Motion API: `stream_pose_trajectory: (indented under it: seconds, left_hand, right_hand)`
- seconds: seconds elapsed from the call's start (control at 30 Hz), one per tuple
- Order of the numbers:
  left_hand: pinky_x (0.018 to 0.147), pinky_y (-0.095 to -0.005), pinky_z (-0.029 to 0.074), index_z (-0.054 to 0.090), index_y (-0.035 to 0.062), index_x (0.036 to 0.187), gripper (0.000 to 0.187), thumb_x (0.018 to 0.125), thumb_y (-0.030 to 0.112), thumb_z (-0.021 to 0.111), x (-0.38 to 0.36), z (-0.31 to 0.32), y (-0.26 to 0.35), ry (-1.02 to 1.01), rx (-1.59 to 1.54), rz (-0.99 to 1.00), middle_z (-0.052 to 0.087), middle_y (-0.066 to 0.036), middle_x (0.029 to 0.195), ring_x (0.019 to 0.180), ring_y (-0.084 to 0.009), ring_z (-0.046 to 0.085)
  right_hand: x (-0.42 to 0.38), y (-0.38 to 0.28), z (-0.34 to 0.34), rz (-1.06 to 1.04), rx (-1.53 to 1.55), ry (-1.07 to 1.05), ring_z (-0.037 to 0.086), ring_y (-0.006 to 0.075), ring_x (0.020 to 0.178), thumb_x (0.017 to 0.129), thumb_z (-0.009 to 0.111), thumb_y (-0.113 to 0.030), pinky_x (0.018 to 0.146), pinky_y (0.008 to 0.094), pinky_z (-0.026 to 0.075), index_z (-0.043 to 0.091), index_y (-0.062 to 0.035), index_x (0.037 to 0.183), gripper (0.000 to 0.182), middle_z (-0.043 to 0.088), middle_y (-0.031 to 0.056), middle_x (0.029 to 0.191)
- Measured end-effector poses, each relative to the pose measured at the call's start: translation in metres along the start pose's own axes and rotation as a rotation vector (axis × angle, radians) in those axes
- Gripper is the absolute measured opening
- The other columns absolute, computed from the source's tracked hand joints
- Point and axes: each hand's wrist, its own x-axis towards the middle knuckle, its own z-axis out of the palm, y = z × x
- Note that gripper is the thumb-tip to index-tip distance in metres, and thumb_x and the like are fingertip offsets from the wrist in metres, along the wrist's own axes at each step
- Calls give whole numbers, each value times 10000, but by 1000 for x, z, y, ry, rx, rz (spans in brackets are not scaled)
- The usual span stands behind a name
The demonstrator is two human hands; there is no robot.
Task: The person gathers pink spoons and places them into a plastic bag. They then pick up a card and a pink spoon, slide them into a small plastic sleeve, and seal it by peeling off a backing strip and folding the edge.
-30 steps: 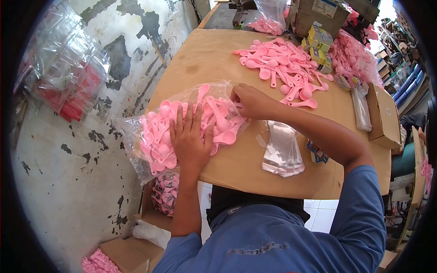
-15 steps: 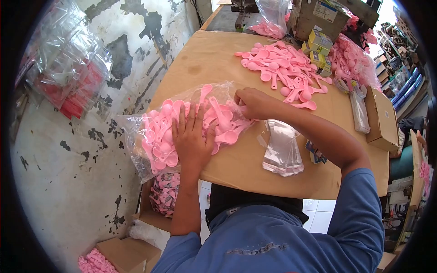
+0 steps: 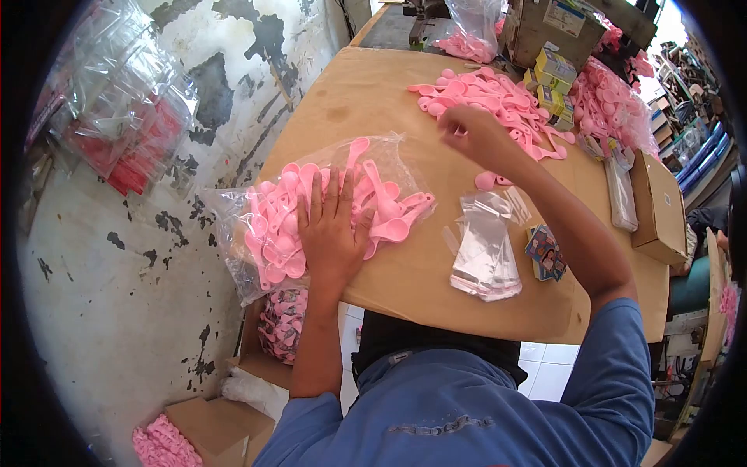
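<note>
Bare table (image 3: 366,101) lies open between bagged spoons (image 3: 268,226) and loose spoons (image 3: 498,105).

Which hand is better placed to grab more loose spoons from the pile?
Probably the right hand: it hovers at the edge of the loose pink spoons. The left hand lies flat on the bag of spoons, farther away.

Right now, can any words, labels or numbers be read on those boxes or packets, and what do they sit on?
None can be read.
Label on the big cardboard box: print too blurred.
Yellow-green small boxes: markings too small.
Picture cards beside the clear bags: images only, any lettering illegible.
</note>
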Motion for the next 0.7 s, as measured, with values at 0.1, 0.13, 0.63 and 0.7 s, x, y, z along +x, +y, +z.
stream_pose_trajectory:
  seconds: [0.1, 0.13, 0.63, 0.7]
  left_hand:
    - [1305, -562, 182, 488, 145, 1624, 649, 1084, 503, 532, 1, 1, 0, -5, -1, 13, 440, -91, 1696, 1605, -339, 316]
    - [1303, -570, 187, 495, 149, 1619, 644, 1082, 502, 532, 1, 3, -1, 1, -3, 11, 441, -89, 1696, 1599, -343, 327]
    - [1297, -550, 215, 575, 117, 1557, 534, 1092, 378, 550, 1, 1, -1, 27, -83, -43, 517, -104, 1641, 1585, -342, 362]
    - [1294, -551, 222, 591, 114, 1543, 521, 1095, 376, 545, 1, 1, -1, 35, -100, -47, 533, -101, 1629, 1579, -343, 374]
  right_hand:
    - [-13, -19, 24, -6, 236, -451, 643, 328, 1145, 851, 757, -58, 991, 421, 517, 701, 4, 1126, 288, 675, 161, 1198]
    - [-15, -24, 30, -80, 151, -468, 640, 334, 1152, 851, 758, -63, 997, 422, 516, 697, 16, 1139, 305, 672, 163, 1212]
    - [-18, -38, 44, -453, -138, -551, 630, 355, 1096, 860, 768, -137, 956, 469, 522, 659, -16, 1016, 225, 670, 151, 1084]
    - [-17, -42, 36, -409, -169, -569, 631, 355, 1079, 874, 753, -147, 949, 464, 523, 663, -22, 1007, 204, 670, 144, 1059]
